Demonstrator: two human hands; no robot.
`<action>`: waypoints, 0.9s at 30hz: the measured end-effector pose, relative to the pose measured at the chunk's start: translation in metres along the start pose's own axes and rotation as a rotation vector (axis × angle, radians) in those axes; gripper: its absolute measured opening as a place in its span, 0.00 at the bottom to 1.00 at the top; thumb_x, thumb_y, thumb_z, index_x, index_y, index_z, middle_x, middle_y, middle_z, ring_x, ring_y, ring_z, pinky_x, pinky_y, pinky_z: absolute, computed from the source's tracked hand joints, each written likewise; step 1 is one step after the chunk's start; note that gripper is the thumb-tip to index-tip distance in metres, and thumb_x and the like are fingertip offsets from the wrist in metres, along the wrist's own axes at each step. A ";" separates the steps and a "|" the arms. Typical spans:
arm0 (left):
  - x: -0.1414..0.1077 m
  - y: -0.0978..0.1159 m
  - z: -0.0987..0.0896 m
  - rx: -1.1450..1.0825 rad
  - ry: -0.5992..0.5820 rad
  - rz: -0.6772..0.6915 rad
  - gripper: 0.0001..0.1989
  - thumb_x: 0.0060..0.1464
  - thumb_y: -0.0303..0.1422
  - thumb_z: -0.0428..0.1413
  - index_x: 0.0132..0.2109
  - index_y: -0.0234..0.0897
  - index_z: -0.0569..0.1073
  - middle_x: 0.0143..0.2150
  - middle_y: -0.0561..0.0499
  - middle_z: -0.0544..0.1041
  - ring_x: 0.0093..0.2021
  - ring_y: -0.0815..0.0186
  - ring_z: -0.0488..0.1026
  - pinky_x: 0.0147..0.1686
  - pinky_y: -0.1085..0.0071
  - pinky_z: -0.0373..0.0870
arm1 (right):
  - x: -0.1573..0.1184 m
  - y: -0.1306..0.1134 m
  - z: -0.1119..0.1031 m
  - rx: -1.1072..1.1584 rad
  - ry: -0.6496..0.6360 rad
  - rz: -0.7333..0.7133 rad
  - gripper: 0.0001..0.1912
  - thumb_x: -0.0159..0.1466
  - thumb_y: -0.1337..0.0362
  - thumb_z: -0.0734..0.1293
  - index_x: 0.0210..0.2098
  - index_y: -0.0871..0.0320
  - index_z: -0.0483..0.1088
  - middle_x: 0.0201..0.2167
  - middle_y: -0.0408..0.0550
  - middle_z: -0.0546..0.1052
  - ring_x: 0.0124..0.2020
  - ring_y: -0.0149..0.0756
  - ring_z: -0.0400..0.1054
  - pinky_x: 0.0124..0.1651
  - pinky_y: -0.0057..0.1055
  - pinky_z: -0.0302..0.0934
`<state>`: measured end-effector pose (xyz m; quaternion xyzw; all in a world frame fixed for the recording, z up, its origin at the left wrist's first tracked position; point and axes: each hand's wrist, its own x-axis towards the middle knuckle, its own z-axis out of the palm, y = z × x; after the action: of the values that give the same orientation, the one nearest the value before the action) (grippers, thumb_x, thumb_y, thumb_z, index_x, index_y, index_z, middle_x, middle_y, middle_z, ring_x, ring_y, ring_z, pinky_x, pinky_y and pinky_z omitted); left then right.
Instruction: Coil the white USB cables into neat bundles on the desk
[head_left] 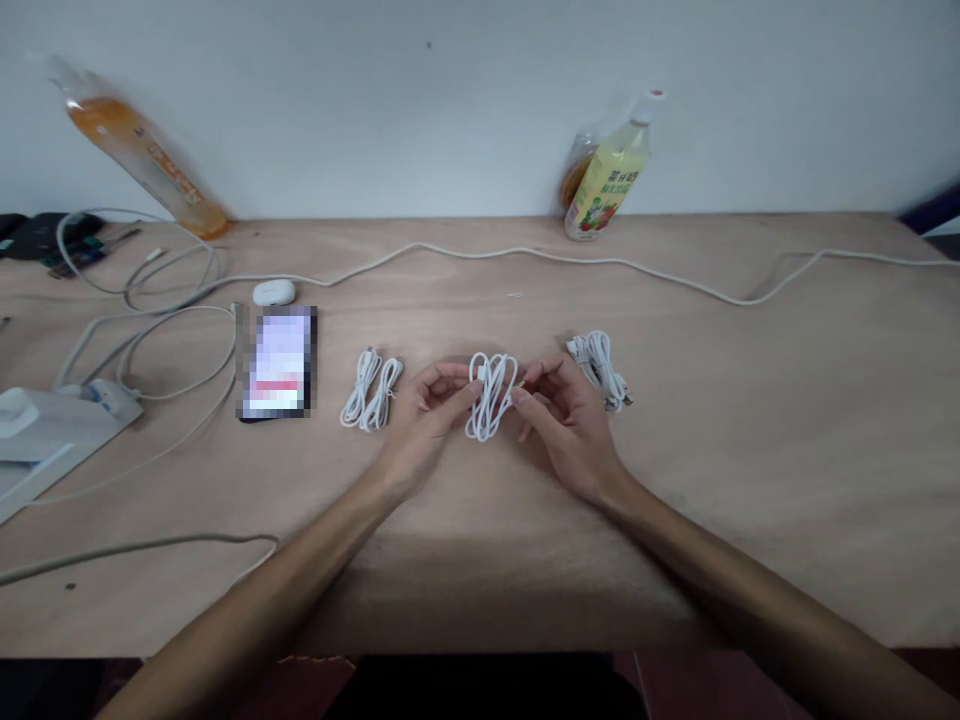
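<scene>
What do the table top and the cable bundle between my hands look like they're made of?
Table top: looks like bare plywood, matt, with pale grain and faint stains. Cable bundle: white, smooth, probably plastic-sheathed cord, bending in soft loops. Both hands, left and right, pinch it.

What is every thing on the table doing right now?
Middle cable bundle: coiled, pinched by both hands.
Left hand: gripping the bundle.
Right hand: gripping the bundle.
Left cable bundle: coiled, lying untouched.
Right cable bundle: coiled, lying untouched.
Phone: screen lit.
Green drink bottle: capped, upright.
</scene>
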<state>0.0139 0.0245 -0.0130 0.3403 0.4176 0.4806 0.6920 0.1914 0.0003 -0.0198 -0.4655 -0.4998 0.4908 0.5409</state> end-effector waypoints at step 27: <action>-0.001 0.001 0.002 -0.016 0.063 0.102 0.15 0.49 0.31 0.76 0.38 0.36 0.78 0.40 0.53 0.83 0.39 0.68 0.79 0.44 0.69 0.75 | 0.004 -0.001 -0.003 0.105 -0.060 0.196 0.22 0.64 0.44 0.79 0.42 0.53 0.72 0.32 0.44 0.85 0.31 0.36 0.80 0.30 0.31 0.75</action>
<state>0.0147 0.0238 -0.0112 0.3405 0.4174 0.5289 0.6558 0.1947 0.0046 -0.0191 -0.4684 -0.4414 0.5804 0.4989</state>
